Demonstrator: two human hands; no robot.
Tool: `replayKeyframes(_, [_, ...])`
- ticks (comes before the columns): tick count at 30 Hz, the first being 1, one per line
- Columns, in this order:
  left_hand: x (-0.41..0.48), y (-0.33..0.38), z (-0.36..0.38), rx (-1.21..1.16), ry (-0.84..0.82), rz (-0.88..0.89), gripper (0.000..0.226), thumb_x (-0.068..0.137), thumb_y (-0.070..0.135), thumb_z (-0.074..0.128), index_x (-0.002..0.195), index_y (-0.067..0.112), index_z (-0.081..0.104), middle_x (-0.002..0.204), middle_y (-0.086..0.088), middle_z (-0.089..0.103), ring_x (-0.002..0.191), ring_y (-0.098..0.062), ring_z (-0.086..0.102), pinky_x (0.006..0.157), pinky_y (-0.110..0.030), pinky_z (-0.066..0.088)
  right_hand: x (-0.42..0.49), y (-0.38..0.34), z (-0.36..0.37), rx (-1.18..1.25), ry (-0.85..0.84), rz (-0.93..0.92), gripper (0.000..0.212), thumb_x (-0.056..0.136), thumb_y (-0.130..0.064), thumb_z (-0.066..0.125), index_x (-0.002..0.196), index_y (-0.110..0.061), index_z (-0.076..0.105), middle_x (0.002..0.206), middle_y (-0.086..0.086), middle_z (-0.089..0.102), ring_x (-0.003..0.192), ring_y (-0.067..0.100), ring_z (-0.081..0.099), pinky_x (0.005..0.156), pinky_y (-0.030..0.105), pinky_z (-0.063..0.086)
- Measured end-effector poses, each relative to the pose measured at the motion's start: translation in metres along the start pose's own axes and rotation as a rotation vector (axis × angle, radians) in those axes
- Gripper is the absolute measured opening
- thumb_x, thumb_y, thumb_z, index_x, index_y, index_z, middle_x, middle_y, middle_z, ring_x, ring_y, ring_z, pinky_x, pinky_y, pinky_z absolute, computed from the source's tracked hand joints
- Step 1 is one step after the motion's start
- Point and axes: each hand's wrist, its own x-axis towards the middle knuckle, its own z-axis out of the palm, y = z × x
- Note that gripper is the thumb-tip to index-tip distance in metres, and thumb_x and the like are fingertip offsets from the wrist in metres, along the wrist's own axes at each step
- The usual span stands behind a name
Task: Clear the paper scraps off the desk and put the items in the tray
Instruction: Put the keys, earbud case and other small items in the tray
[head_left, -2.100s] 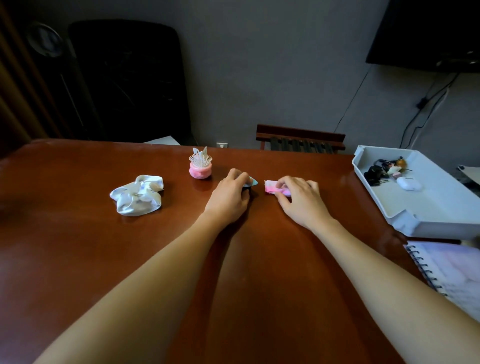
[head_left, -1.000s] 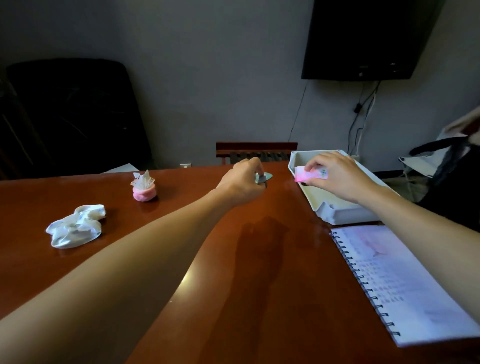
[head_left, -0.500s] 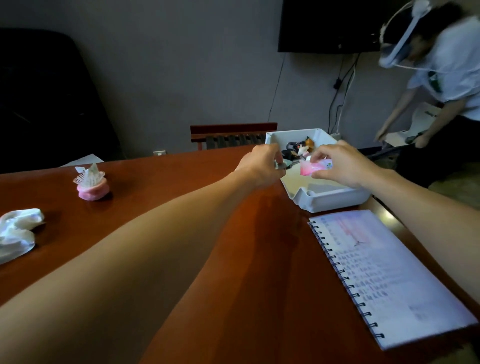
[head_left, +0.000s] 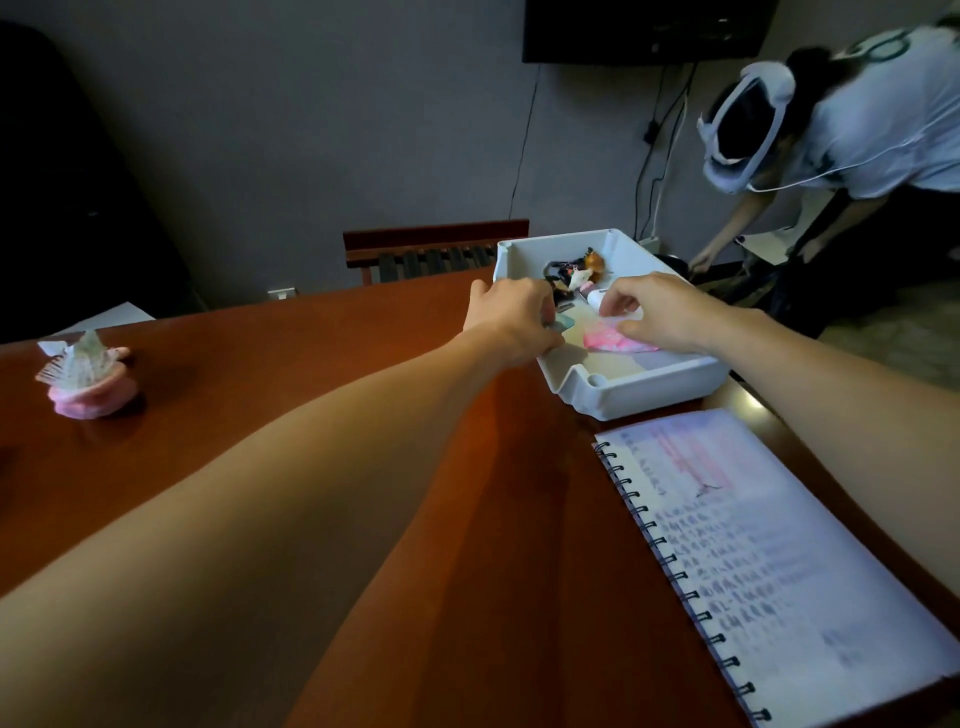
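The white tray (head_left: 623, 400) stands at the desk's right edge. My left hand (head_left: 511, 317) reaches over the tray's left wall, pinching a small teal item (head_left: 562, 323). My right hand (head_left: 670, 312) is inside the tray, its thumb and fingers on a pink packet (head_left: 610, 338) that lies low on the tray floor. A bunch of keys with charms (head_left: 574, 273) and a small white case (head_left: 593, 299) sit at the tray's far end. The crumpled paper scrap is out of view.
A pink holder with toothpicks (head_left: 88, 387) stands on the brown desk (head_left: 311, 364) at far left. An open spiral notebook (head_left: 779, 561) lies in front of the tray. A wooden chair (head_left: 431, 249) is behind the desk. Another person (head_left: 857, 130) bends over at right.
Both hands carried the teal item and the pink packet from the middle of the desk rightward into the tray. The pink packet now sits low inside it. The view turned right, losing the crumpled paper.
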Motion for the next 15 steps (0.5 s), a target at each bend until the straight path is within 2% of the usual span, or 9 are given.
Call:
replayKeyframes(3, [0.005, -0.002, 0.003, 0.032, 0.021, -0.005, 0.022, 0.084, 0.04, 0.072, 0.097, 0.024, 0.066, 0.103, 0.0, 0.064, 0.102, -0.022, 0.05, 0.087, -0.038, 0.025, 0.0, -0.002, 0.002, -0.034, 0.045, 0.008, 0.016, 0.085, -0.013, 0.065, 0.094, -0.025, 0.067, 0.103, 0.001, 0.064, 0.097, 0.019, 0.058, 0.088, 0.038, 0.049])
replayKeyframes(5, [0.007, -0.004, 0.004, 0.051, 0.028, -0.006, 0.022, 0.085, 0.04, 0.071, 0.098, 0.024, 0.066, 0.104, -0.001, 0.063, 0.106, -0.024, 0.048, 0.089, -0.04, 0.025, -0.003, -0.007, 0.001, 0.006, 0.039, 0.043, 0.008, 0.085, -0.019, 0.063, 0.085, -0.026, 0.066, 0.091, -0.006, 0.062, 0.09, 0.017, 0.058, 0.08, 0.034, 0.048])
replayKeyframes(7, [0.007, -0.006, 0.006, 0.054, 0.029, -0.001, 0.024, 0.086, 0.041, 0.07, 0.101, 0.023, 0.066, 0.108, -0.002, 0.062, 0.11, -0.024, 0.045, 0.09, -0.041, 0.026, -0.005, -0.01, 0.002, 0.03, -0.029, 0.084, 0.007, 0.086, -0.025, 0.06, 0.085, -0.028, 0.066, 0.087, -0.01, 0.06, 0.088, 0.015, 0.057, 0.074, 0.028, 0.042])
replayKeyframes(10, [0.007, -0.006, 0.008, 0.092, 0.03, 0.042, 0.027, 0.087, 0.043, 0.067, 0.104, 0.022, 0.065, 0.114, -0.002, 0.061, 0.113, -0.024, 0.043, 0.093, -0.043, 0.028, -0.003, -0.009, 0.006, 0.014, -0.062, 0.087, 0.006, 0.087, -0.031, 0.061, 0.09, -0.029, 0.067, 0.096, -0.005, 0.059, 0.091, 0.016, 0.055, 0.076, 0.027, 0.04])
replayKeyframes(12, [0.006, -0.006, 0.008, 0.125, 0.028, 0.072, 0.029, 0.089, 0.045, 0.064, 0.107, 0.022, 0.064, 0.118, -0.002, 0.057, 0.114, -0.024, 0.042, 0.095, -0.045, 0.027, -0.001, -0.008, 0.007, 0.017, -0.052, 0.086, 0.016, 0.088, -0.035, 0.064, 0.1, -0.025, 0.068, 0.101, -0.002, 0.054, 0.095, 0.018, 0.054, 0.083, 0.029, 0.041])
replayKeyframes(15, [0.002, -0.006, 0.008, 0.164, 0.005, 0.097, 0.03, 0.094, 0.04, 0.057, 0.118, 0.022, 0.063, 0.124, -0.003, 0.05, 0.12, -0.025, 0.038, 0.097, -0.045, 0.025, 0.0, -0.01, 0.009, 0.001, -0.046, 0.078, 0.026, 0.091, -0.034, 0.064, 0.113, -0.02, 0.066, 0.107, -0.002, 0.046, 0.098, 0.018, 0.049, 0.084, 0.027, 0.036])
